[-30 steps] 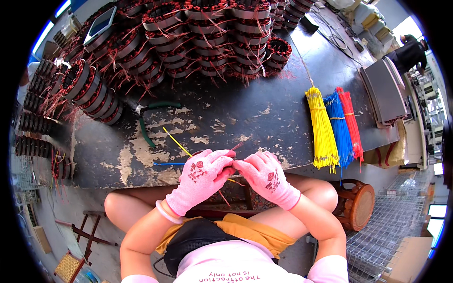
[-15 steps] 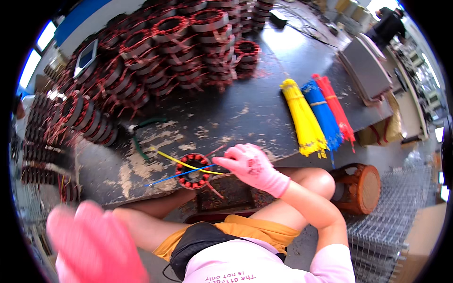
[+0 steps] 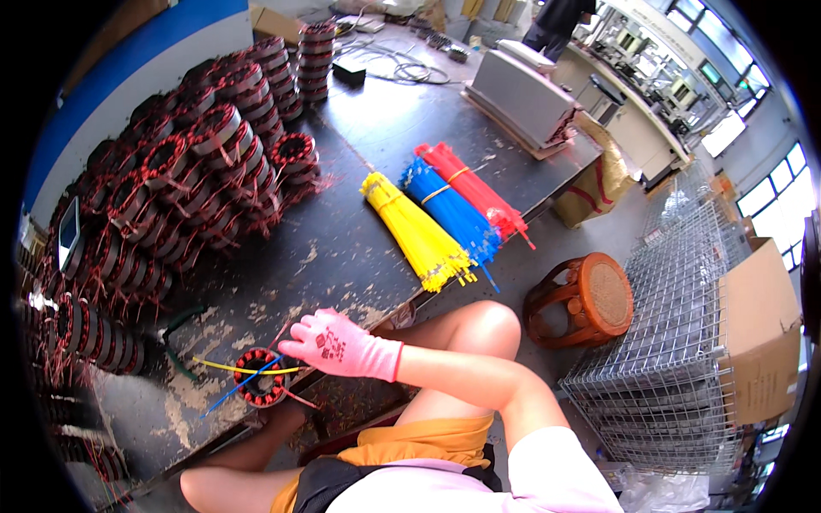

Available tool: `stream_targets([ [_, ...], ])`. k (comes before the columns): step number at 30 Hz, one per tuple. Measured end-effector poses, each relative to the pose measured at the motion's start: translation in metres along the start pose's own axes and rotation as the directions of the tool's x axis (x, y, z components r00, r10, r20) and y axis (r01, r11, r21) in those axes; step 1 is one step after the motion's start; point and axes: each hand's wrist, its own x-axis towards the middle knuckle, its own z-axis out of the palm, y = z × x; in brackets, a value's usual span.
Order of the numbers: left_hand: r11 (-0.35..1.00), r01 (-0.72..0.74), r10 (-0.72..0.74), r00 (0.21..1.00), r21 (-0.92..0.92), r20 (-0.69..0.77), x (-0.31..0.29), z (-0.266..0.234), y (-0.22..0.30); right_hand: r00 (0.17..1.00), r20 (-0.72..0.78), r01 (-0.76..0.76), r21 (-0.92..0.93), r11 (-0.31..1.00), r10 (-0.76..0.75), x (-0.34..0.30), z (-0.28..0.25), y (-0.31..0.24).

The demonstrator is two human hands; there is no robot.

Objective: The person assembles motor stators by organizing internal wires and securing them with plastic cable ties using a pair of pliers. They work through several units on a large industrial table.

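Note:
A small motor stator point(image 3: 262, 400), a ring with red windings, lies near the front edge of the dark worn table. Across its top cross a yellow wire point(image 3: 216, 365) and a blue wire point(image 3: 224, 399). My right hand point(image 3: 338, 344), in a pink glove, is closed just right of the ring, its fingertips pinching the upper end of the blue wire. A reddish lead sticks out from the ring below the hand. A green-handled tool point(image 3: 180, 368) rests to the left of the stator. My left hand is out of view.
Stacked stators point(image 3: 214, 132) fill the table's left side. Bundles of yellow point(image 3: 415, 231), blue point(image 3: 451, 209) and red wires point(image 3: 475, 192) lie right of centre. A grey box point(image 3: 522, 98) stands farther back. Right of the table are a wooden stool point(image 3: 581, 299) and a wire cage point(image 3: 658, 368).
The view has swung to the right, so everything appears shifted left. My left hand, blurred at the lower left before, has gone out of view. My right hand stays by the stator.

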Motion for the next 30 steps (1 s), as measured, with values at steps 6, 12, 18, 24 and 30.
stream_targets([
  [6,0.915,-0.124,0.113,0.992,0.384,0.051,0.014,0.010,-0.039,0.986,-0.138,-0.082,0.106,0.991,0.096,-0.007,-0.008,0.008],
  [12,0.415,-0.485,0.384,0.860,0.770,0.335,-0.013,-0.005,-0.021,0.949,-0.248,-0.139,0.225,0.964,0.194,-0.010,-0.023,0.009],
  [18,-0.077,-0.506,0.386,0.780,0.859,0.493,-0.019,-0.036,-0.029,0.949,-0.236,-0.141,0.278,0.950,0.209,-0.013,-0.035,-0.024],
  [24,0.029,-0.108,0.213,0.972,0.994,0.099,0.010,-0.098,-0.118,0.987,-0.090,-0.113,0.175,0.978,0.130,-0.016,-0.011,-0.037],
  [30,0.116,-0.120,0.204,0.974,0.986,0.094,0.021,-0.098,-0.139,0.977,-0.131,-0.120,0.322,0.939,0.169,-0.019,0.002,-0.028],
])
